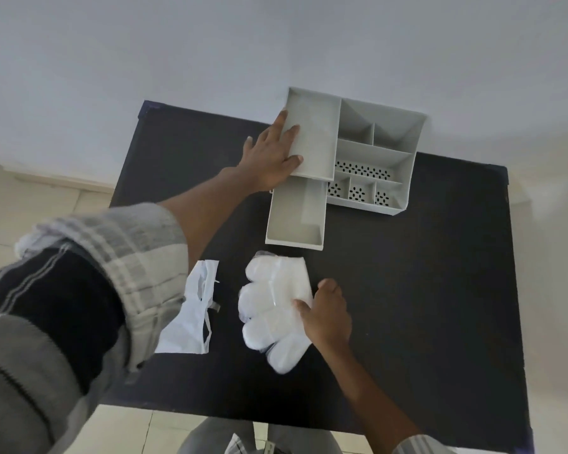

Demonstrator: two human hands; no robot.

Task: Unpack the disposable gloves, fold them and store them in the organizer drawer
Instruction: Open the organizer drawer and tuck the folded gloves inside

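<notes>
The gloves (pixel 274 309) are thin, translucent, slightly glossy plastic film. The organizer (pixel 374 152) and its drawer (pixel 295 221) look like matt grey plastic. The table (pixel 423 290) is matt black.

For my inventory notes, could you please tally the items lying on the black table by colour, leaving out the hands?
Grey: 1, the organizer with its drawer pulled open
White: 1, the torn packaging
Translucent white: 1, the stack of disposable gloves; how many gloves are in it cannot be told
Total: 3
</notes>
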